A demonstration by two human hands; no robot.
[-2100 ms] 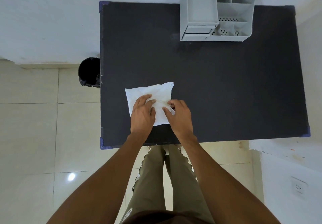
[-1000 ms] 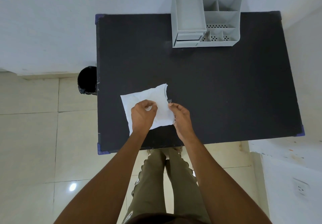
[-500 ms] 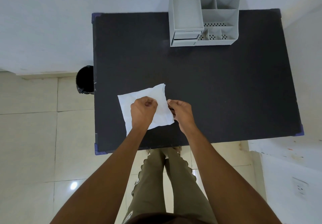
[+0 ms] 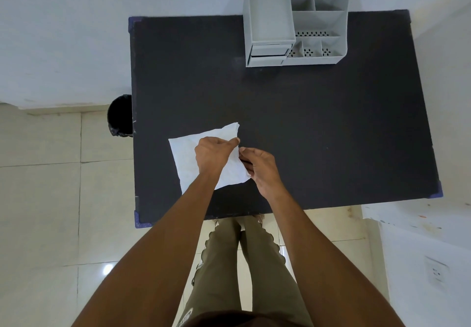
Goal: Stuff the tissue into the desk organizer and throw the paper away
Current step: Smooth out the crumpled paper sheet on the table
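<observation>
one head-worn wide-angle camera looked almost straight down from above the person, facing forward over the black table (image 4: 305, 128). both forearms entered from the bottom edge; the far wall (image 4: 76, 33) filled the top. no second view overlapped it.

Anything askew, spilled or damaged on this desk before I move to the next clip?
Nothing stands out. The white tissue lies crumpled on the black desk, pinched at its right edge by the left hand and right hand. The grey organizer stands upright at the back.
</observation>
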